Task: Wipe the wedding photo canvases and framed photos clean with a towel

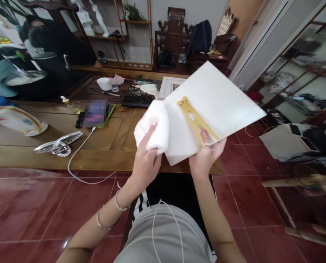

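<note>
My right hand (206,155) grips the lower edge of a white board (220,102), tilted up above the wooden table (42,128). Its thumb pins a flat yellow tool (196,120) with a hole in it against the board's face. My left hand (145,160) is closed around a folded white cloth (154,126), which is pressed against the board's left edge. Two bracelets sit on my left wrist.
On the table lie a phone (96,114) with a white cable, a silver leaf-shaped dish (59,143), a small bottle (69,105), a white cup (104,83), a dark painting (141,93) and a framed picture (170,86). Carved chair and backpack (200,36) behind. Red tile floor.
</note>
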A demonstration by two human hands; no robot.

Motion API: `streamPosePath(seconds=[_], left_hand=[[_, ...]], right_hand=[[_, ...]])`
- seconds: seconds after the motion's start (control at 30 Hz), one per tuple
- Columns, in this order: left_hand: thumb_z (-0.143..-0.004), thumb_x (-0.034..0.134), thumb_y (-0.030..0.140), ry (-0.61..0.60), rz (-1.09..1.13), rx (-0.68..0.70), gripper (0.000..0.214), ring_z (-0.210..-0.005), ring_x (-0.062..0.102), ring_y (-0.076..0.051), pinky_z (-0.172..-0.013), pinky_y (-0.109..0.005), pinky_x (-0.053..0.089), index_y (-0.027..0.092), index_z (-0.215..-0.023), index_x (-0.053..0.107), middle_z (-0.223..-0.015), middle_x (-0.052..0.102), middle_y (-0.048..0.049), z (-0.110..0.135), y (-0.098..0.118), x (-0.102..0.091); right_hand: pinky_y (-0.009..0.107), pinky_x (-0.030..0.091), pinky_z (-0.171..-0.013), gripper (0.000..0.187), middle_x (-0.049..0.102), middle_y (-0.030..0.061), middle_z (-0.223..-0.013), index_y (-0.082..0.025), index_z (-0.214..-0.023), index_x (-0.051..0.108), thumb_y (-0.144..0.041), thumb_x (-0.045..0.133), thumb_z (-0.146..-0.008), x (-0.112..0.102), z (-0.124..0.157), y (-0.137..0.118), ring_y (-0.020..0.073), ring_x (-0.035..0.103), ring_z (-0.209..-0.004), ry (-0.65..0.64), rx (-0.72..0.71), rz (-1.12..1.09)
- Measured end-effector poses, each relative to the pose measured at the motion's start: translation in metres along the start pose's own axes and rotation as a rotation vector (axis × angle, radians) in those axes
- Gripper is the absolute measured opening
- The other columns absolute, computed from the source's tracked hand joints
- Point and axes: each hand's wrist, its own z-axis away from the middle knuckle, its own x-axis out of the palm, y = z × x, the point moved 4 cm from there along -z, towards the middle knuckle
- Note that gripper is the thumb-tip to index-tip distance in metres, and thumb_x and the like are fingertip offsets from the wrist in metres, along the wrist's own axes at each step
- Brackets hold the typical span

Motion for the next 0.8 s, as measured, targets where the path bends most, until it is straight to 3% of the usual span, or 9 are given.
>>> streamPosePath(seconds=[0.07, 0.17, 0.23, 0.4, 0.6, 0.7, 0.8], left_hand=[[-0.095, 0.048, 0.025, -0.037, 0.025, 0.08, 0.018, -0.149, 0.024, -0.03, -0.114, -0.056, 0.037, 0.019, -0.083, 0.061, -0.155, 0.038, -0.015, -0.002, 0.019, 0.0], [-0.085, 0.068, 0.035, -0.138, -0.015, 0.157, 0.02, -0.15, 0.015, -0.039, -0.116, -0.063, 0.03, 0.015, -0.088, 0.064, -0.161, 0.022, -0.0191, -0.006, 0.028, 0.005], [-0.081, 0.072, 0.025, -0.184, -0.069, 0.175, 0.015, -0.149, 0.015, -0.041, -0.117, -0.065, 0.027, 0.014, -0.089, 0.066, -0.161, 0.023, -0.019, -0.006, 0.024, 0.01], [-0.074, 0.061, 0.002, -0.207, -0.112, 0.228, 0.013, -0.148, 0.016, -0.042, -0.115, -0.066, 0.029, 0.013, -0.08, 0.066, -0.159, 0.03, -0.0185, 0.001, 0.004, 0.017], [-0.076, 0.055, 0.003, -0.167, -0.065, 0.263, 0.017, -0.144, 0.031, -0.039, -0.113, -0.066, 0.034, 0.014, -0.082, 0.066, -0.15, 0.045, -0.017, 0.0, -0.019, 0.0], [-0.079, 0.05, 0.001, -0.154, -0.089, 0.281, 0.022, -0.143, 0.035, -0.038, -0.111, -0.065, 0.037, 0.014, -0.084, 0.068, -0.148, 0.049, -0.0165, -0.005, -0.031, -0.01], [-0.078, 0.048, 0.001, -0.183, -0.112, 0.323, 0.026, -0.143, 0.036, -0.036, -0.111, -0.063, 0.038, 0.014, -0.086, 0.069, -0.147, 0.05, -0.0149, -0.01, -0.039, -0.015]], right_hand=[[0.057, 0.055, -0.099, 0.055, 0.049, 0.0209, -0.142, -0.02, -0.148, 0.017, -0.032, 0.036, -0.097, 0.004, 0.009, 0.009, 0.03, 0.057, -0.128, 0.019, 0.076, -0.067], [0.055, 0.054, -0.101, 0.056, 0.052, 0.0187, -0.142, -0.021, -0.146, 0.021, -0.035, 0.042, -0.096, 0.007, 0.018, 0.018, 0.0279, 0.061, -0.124, 0.059, 0.17, -0.173], [0.052, 0.052, -0.104, 0.057, 0.054, 0.0152, -0.141, -0.022, -0.142, 0.03, -0.035, 0.053, -0.092, 0.009, 0.023, 0.022, 0.026, 0.061, -0.124, 0.103, 0.288, -0.3], [0.047, 0.049, -0.109, 0.057, 0.059, 0.0105, -0.139, -0.023, -0.128, 0.043, -0.028, 0.07, -0.078, 0.015, 0.033, 0.027, 0.0233, 0.062, -0.122, 0.158, 0.516, -0.554], [0.046, 0.049, -0.107, 0.065, 0.063, 0.0081, -0.133, -0.025, -0.126, 0.047, -0.022, 0.077, -0.068, 0.012, 0.034, 0.039, 0.0228, 0.065, -0.117, 0.009, 0.651, -0.58], [0.047, 0.056, -0.097, 0.061, 0.066, 0.0079, -0.126, -0.024, -0.118, 0.051, -0.023, 0.08, -0.065, 0.006, 0.037, 0.048, 0.0241, 0.066, -0.114, -0.083, 0.765, -0.552], [0.045, 0.06, -0.089, 0.056, 0.066, 0.0076, -0.124, -0.024, -0.116, 0.052, -0.03, 0.08, -0.068, -0.003, 0.035, 0.055, 0.0239, 0.067, -0.11, -0.123, 0.783, -0.532]])
